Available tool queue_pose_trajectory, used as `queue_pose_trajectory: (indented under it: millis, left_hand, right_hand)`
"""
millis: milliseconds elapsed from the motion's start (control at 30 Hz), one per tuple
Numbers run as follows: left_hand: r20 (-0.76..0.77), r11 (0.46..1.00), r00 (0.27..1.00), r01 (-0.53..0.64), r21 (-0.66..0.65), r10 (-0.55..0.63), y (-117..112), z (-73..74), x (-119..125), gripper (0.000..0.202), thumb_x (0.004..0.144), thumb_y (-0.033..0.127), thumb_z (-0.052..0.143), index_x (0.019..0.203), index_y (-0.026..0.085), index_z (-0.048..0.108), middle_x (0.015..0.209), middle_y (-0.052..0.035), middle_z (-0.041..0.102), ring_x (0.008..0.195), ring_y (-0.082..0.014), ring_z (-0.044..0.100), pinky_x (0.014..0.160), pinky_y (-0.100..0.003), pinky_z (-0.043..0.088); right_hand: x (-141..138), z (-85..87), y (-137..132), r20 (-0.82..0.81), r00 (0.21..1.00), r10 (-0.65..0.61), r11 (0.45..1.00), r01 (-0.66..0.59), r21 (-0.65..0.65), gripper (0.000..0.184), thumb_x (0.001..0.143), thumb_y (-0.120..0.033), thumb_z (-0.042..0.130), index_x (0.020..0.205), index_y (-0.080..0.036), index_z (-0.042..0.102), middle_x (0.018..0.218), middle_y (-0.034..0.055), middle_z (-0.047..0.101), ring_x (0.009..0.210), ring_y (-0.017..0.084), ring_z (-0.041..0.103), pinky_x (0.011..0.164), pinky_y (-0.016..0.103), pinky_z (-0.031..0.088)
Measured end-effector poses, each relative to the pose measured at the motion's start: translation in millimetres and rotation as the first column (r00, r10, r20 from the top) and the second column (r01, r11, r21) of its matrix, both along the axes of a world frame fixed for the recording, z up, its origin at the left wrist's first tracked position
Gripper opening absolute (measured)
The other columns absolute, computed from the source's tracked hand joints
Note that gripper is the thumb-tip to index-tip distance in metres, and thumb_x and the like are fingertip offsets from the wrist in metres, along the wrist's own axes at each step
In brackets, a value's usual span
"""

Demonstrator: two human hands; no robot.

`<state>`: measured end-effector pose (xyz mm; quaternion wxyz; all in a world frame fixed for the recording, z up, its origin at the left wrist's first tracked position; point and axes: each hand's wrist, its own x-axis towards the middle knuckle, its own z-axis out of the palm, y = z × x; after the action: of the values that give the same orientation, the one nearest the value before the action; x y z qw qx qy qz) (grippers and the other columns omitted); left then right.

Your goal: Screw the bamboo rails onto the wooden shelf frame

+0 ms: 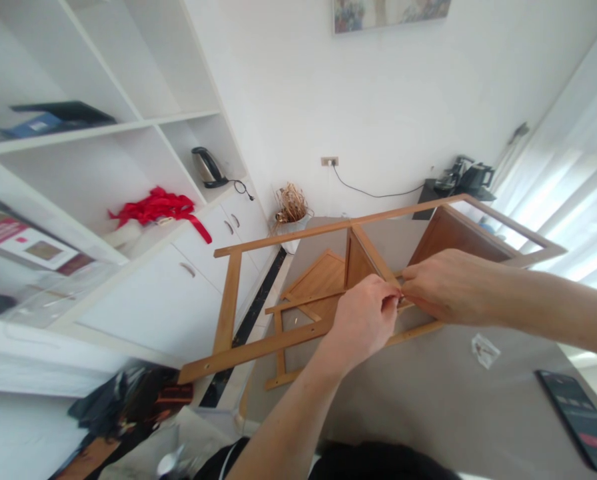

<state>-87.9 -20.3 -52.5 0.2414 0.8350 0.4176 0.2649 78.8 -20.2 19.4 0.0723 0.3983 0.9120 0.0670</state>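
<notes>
A light-brown wooden furniture frame (266, 350), with long side rails and crosspieces, stands tilted in front of me. My left hand (366, 317) is closed in a pinch at its near rail, around the middle. My right hand (443, 283) pinches at the same spot from the right, its fingertips meeting those of the left. Whatever small thing lies between the fingertips is too small and covered to make out. Beneath the frame, more wooden parts lie on the grey surface: a flat panel (323, 270) and a smaller ladder-like frame (278, 343).
To the right on the grey surface (408, 393) lie a small plastic bag (485, 351) and a phone (581, 420). White shelves (178, 119) along the left hold a kettle (208, 167) and red ribbon (153, 205). A dark stand with another kettle (477, 177) is at the back right.
</notes>
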Motion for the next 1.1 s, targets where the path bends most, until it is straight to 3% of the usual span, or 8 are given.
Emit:
queue_pose_trajectory:
  millis: [133,267,467,567,733,833,967,1100]
  left_hand:
    - [-0.003,1.0,1.0,0.009,-0.015,-0.009,0.9,-0.9,-1.7,0.027,0.091,0.022,0.044,0.094,0.024,0.071,0.098,-0.0023,0.067,0.085,-0.0151,0.064,0.079,-0.025,0.05]
    - [-0.003,1.0,1.0,-0.002,-0.003,0.002,1.3,-2.2,-2.4,0.024,0.091,0.023,0.045,0.09,0.023,0.07,0.096,-0.0021,0.067,0.084,-0.0152,0.063,0.075,-0.025,0.05]
    - [-0.018,0.999,0.999,-0.032,0.004,0.032,1.7,-7.1,-0.9,0.023,0.091,0.027,0.047,0.09,0.024,0.069,0.093,-0.0021,0.067,0.084,-0.0161,0.063,0.074,-0.025,0.05]
    - [0.0,1.0,1.0,-0.01,0.02,0.01,3.3,-8.4,-1.1,0.024,0.091,0.025,0.047,0.093,0.025,0.07,0.094,-0.0011,0.066,0.084,-0.0152,0.063,0.076,-0.025,0.05]
    - [0.002,0.996,1.0,-0.029,0.079,0.029,-5.5,1.3,-4.8,0.025,0.092,0.022,0.046,0.086,0.021,0.07,0.095,-0.0037,0.065,0.088,-0.0164,0.06,0.079,-0.027,0.048]
    - [-0.01,0.978,0.994,-0.104,0.182,0.108,-22.8,10.4,-5.4,0.023,0.091,0.026,0.049,0.081,0.019,0.067,0.09,-0.0054,0.064,0.09,-0.0193,0.057,0.082,-0.033,0.045]
    - [-0.011,0.964,0.996,-0.08,0.252,0.085,-41.8,13.1,2.9,0.03,0.086,0.047,0.057,0.074,0.021,0.065,0.081,-0.004,0.065,0.084,-0.0207,0.056,0.082,-0.039,0.039]
    - [-0.005,0.959,0.996,-0.082,0.27,0.086,-43.6,8.0,14.3,0.026,0.085,0.046,0.058,0.077,0.022,0.065,0.082,-0.0029,0.067,0.083,-0.0203,0.057,0.084,-0.041,0.036]
  right_hand:
    - [-9.7,12.8,4.1,0.059,0.996,-0.068,0.985,0.077,-0.157,0.028,0.083,-0.017,0.05,0.058,-0.019,0.061,0.056,0.0027,0.062,0.048,0.014,0.053,0.047,0.026,0.022]
    - [-15.7,13.4,6.5,0.056,0.99,-0.129,0.982,0.135,-0.128,0.03,0.081,-0.017,0.048,0.054,-0.019,0.06,0.052,0.0027,0.061,0.044,0.014,0.051,0.046,0.027,0.022]
    - [-24.9,1.2,-3.3,0.149,0.967,-0.209,0.978,0.21,0.005,0.025,0.08,-0.02,0.052,0.057,-0.018,0.063,0.061,0.009,0.067,0.054,0.021,0.062,0.047,0.028,0.028]
    - [-26.4,-2.0,-7.2,0.124,0.963,-0.241,0.97,0.236,0.055,0.022,0.078,-0.022,0.055,0.058,-0.017,0.063,0.058,0.0098,0.066,0.053,0.02,0.063,0.048,0.027,0.031]
    - [-22.5,1.1,1.9,0.042,0.934,-0.356,0.931,0.358,-0.066,0.029,0.081,-0.025,0.047,0.057,-0.018,0.062,0.053,0.0069,0.063,0.049,0.017,0.059,0.046,0.026,0.031]
    - [-19.5,4.4,11.5,0.043,0.908,-0.418,0.867,0.412,-0.279,0.032,0.079,-0.025,0.044,0.051,-0.018,0.059,0.048,0.005,0.06,0.044,0.015,0.055,0.043,0.025,0.031]
    - [-18.6,9.1,18.8,0.033,0.881,-0.473,0.689,0.392,-0.609,0.034,0.076,-0.023,0.044,0.044,-0.018,0.054,0.043,0.0023,0.057,0.042,0.012,0.053,0.047,0.024,0.038]
    - [-18.5,12.4,17.0,0.021,0.832,-0.554,0.571,0.399,-0.718,0.032,0.074,-0.021,0.043,0.044,-0.017,0.052,0.043,0.0011,0.054,0.042,0.011,0.05,0.047,0.024,0.038]
